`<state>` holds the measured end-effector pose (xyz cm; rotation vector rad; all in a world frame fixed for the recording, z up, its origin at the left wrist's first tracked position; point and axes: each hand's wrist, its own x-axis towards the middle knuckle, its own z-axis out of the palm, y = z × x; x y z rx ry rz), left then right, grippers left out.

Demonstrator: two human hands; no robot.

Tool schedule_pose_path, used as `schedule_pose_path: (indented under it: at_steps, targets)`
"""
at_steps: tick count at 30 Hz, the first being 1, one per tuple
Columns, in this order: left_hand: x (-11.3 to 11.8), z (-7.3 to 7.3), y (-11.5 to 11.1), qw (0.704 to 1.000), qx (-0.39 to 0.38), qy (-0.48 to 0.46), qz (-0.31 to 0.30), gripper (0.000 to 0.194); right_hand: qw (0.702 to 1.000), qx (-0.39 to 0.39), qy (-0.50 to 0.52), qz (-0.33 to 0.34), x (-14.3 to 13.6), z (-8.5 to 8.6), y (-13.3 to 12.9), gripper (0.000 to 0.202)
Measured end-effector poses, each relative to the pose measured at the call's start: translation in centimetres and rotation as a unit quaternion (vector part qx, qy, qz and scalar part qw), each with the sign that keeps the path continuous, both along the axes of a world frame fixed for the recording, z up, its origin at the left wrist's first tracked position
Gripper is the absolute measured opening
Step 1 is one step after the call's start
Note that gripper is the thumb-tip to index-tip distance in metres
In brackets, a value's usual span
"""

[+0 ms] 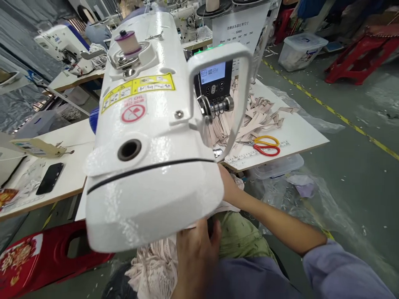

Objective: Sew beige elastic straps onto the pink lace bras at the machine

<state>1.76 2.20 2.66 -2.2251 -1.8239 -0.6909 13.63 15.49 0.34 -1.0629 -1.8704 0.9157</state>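
A white sewing machine fills the middle of the view and covers much of both hands' work. My left hand is below the front of its head, fingers bent and thumb drawn in; a dark patch shows between them, and what they grip is hidden. Beside that wrist hangs a bunch of pale pink lace fabric. To the right of the machine head, my right hand reaches in behind the casing with its fingers out of sight. Pale cloth shows just under it, over my lap.
Red-and-yellow-handled scissors lie on the white table beside a heap of beige strips. A phone rests on the left table. Red stools and a plastic box stand on the floor.
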Motion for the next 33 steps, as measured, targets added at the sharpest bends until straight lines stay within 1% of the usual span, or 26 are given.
schedule_pose_path:
  at_steps: [2, 4, 6, 9, 13, 15, 18, 20, 24, 26, 28, 31, 33]
  targets:
    - [-0.2, 0.1, -0.1, 1.000, -0.003, 0.006, -0.009, 0.059, 0.994, -0.038, 0.092, -0.037, 0.2, -0.2, -0.5, 0.022]
    - [-0.7, 0.0, -0.2, 1.000, -0.007, 0.002, -0.012, 0.057, 0.979, -0.082, 0.178, -0.051, 0.5, -0.7, -1.0, 0.028]
    - [-1.1, -0.5, -0.3, 1.000, -0.012, -0.003, -0.009, 0.056, 0.967, -0.120, 0.220, -0.043, 0.8, -1.3, -1.5, 0.032]
    - [-1.3, -1.1, -0.4, 1.000, -0.015, -0.003, -0.004, 0.062, 0.957, -0.156, 0.242, -0.035, 1.1, -1.9, -2.0, 0.035]
    - [-1.4, -1.1, -0.4, 0.999, -0.026, -0.006, -0.024, 0.063, 0.957, -0.167, 0.231, -0.049, 1.4, -1.8, -2.6, 0.034]
    - [-1.6, -1.0, -0.4, 0.999, -0.034, -0.007, -0.027, 0.063, 0.959, -0.172, 0.223, -0.041, 1.5, -1.7, -3.0, 0.033]
    - [-1.8, -1.2, -0.8, 0.999, -0.040, -0.025, -0.008, 0.063, 0.958, -0.185, 0.218, -0.021, 1.5, -1.7, -3.5, 0.033]
    - [-1.8, -1.5, -1.1, 0.999, -0.017, -0.045, 0.012, 0.064, 0.956, -0.196, 0.218, -0.019, 1.4, -1.7, -3.9, 0.034]
    - [-1.6, -2.2, -1.3, 0.997, 0.036, -0.047, 0.040, 0.077, 0.949, -0.222, 0.224, -0.010, 1.7, -1.5, -4.8, 0.039]
    - [-1.2, -2.5, -1.5, 0.998, 0.034, -0.042, 0.040, 0.080, 0.949, -0.226, 0.220, -0.003, 2.2, -1.3, -5.6, 0.042]
    - [-0.4, -2.8, -2.3, 0.998, 0.027, -0.040, 0.041, 0.081, 0.958, -0.206, 0.198, 0.003, 2.7, -1.0, -6.7, 0.044]
    - [1.6, -3.5, -4.4, 0.999, 0.024, -0.029, 0.003, 0.085, 0.975, -0.182, 0.130, 0.019, 3.4, -0.5, -8.8, 0.043]
    - [2.7, -3.9, -6.1, 0.998, -0.011, -0.038, -0.050, 0.089, 0.971, -0.209, 0.110, 0.027, 4.0, 0.1, -9.9, 0.042]
